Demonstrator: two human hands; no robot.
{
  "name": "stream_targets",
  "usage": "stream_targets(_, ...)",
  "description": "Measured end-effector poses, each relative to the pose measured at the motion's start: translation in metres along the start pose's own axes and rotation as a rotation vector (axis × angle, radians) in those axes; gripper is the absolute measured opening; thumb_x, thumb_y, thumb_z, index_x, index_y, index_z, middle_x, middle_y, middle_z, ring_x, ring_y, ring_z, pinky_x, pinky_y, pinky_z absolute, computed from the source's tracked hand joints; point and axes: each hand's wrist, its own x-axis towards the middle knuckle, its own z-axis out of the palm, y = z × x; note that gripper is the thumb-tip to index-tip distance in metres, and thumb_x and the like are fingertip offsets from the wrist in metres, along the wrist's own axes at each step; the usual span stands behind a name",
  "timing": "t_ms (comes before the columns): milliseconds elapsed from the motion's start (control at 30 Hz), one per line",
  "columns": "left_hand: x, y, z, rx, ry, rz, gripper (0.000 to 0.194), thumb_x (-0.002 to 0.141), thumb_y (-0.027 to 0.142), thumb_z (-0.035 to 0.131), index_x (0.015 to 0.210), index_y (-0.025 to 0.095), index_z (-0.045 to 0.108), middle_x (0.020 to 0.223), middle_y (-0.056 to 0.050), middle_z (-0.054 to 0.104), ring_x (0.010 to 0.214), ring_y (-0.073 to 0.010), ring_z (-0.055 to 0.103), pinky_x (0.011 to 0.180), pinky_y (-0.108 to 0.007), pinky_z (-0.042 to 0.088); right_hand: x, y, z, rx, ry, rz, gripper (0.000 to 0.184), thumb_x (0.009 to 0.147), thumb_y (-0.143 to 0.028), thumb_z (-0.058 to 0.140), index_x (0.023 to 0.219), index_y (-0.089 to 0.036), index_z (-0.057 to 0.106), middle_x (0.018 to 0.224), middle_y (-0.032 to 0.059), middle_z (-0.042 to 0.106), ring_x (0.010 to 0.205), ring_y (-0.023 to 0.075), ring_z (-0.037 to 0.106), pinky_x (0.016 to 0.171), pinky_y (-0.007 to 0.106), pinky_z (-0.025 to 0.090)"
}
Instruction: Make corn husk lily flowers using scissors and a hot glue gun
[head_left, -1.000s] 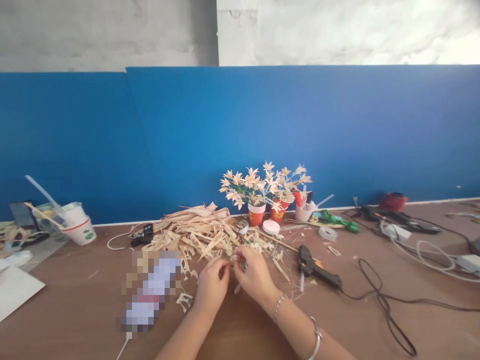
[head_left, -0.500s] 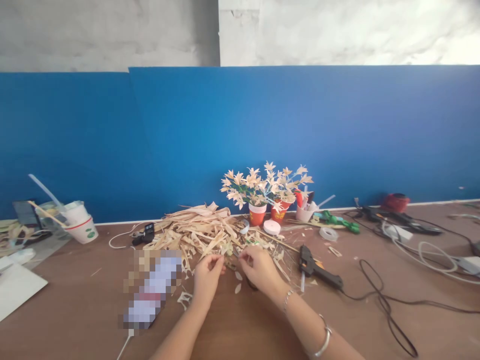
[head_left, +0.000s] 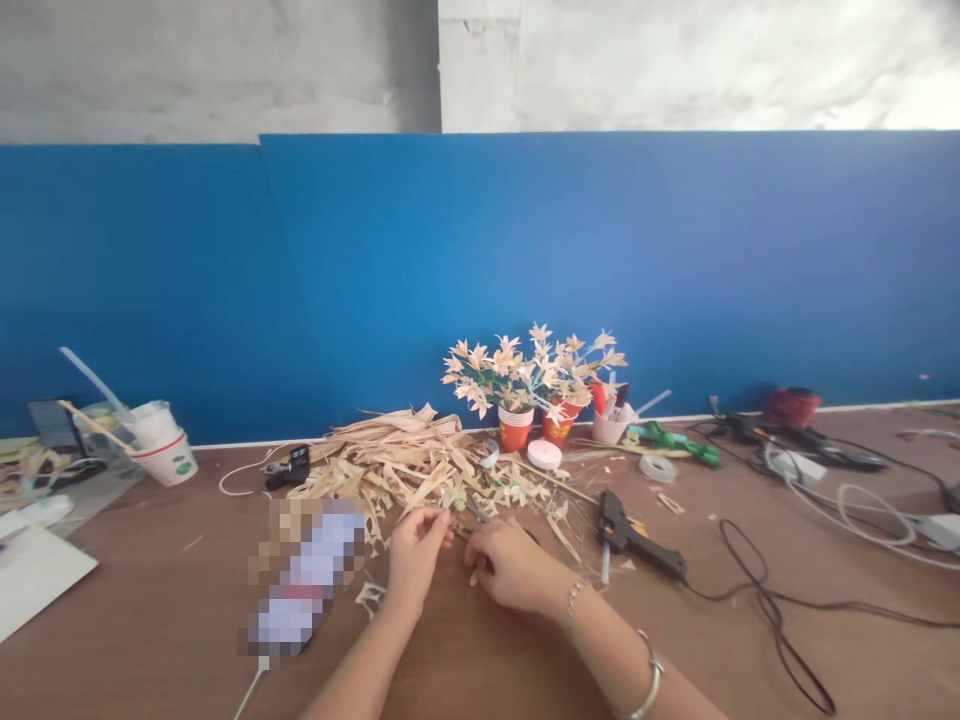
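Observation:
My left hand (head_left: 414, 556) pinches a small pale leaf flower (head_left: 448, 500) at the near edge of a pile of dried leaf strips (head_left: 390, 462). My right hand (head_left: 510, 566) lies low on the brown table (head_left: 480, 660), its fingers curled over a small pale leaf petal (head_left: 473, 577) just right of the left hand. Whether the fingers grip the petal is hidden. Beyond the pile stand two red paper cups (head_left: 534, 424) filled with pale handmade flowers (head_left: 534, 366).
A black glue gun (head_left: 634, 536) with its cord (head_left: 780, 615) lies right of my hands. White tape rolls (head_left: 543, 454), green tools (head_left: 679, 442), cables and a power strip (head_left: 847, 490) fill the right. A white cup (head_left: 166, 452) and paper (head_left: 37, 575) sit left, a blurred object (head_left: 304, 575) nearby.
My right hand has dropped from the flower piece down to the table and closed over a loose petal. My left hand has stayed at the pile's edge, pinching the flower.

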Motion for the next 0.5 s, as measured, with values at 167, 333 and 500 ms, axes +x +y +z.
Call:
stream_targets(167,-0.001,0.001,0.001,-0.020,-0.003,-0.026,0.026,0.063,0.038,0.066,0.071,0.014,0.066,0.058,-0.002,0.065,0.055,-0.0165,0.061,0.053,-0.026,0.049,0.001,-0.003,0.000,-0.012,-0.015,-0.005,0.026,0.052,0.000,0.049,0.061,-0.021,0.062,0.056,-0.0010,0.062,0.062,0.0164,0.055,0.066,0.027,0.037)
stream_targets(333,-0.003,0.005,0.002,-0.036,-0.015,-0.035,0.023,0.063,0.035,0.066,0.071,0.014,0.066,0.059,-0.001,0.065,0.056,-0.0159,0.061,0.053,-0.026,0.049,0.006,-0.001,0.001,0.130,0.098,0.063,0.020,0.058,-0.004,0.050,0.063,-0.020,0.061,0.058,-0.0020,0.059,0.056,0.0122,0.051,0.057,0.021,0.038)
stream_targets(500,-0.005,0.009,0.004,-0.068,-0.051,-0.066,0.021,0.063,0.033,0.066,0.070,0.013,0.065,0.058,0.000,0.064,0.054,-0.0142,0.059,0.053,-0.024,0.049,0.011,0.001,0.003,0.423,0.264,0.222,0.009,0.069,-0.012,0.051,0.068,-0.018,0.057,0.062,-0.0021,0.059,0.057,0.0109,0.052,0.053,0.020,0.040)
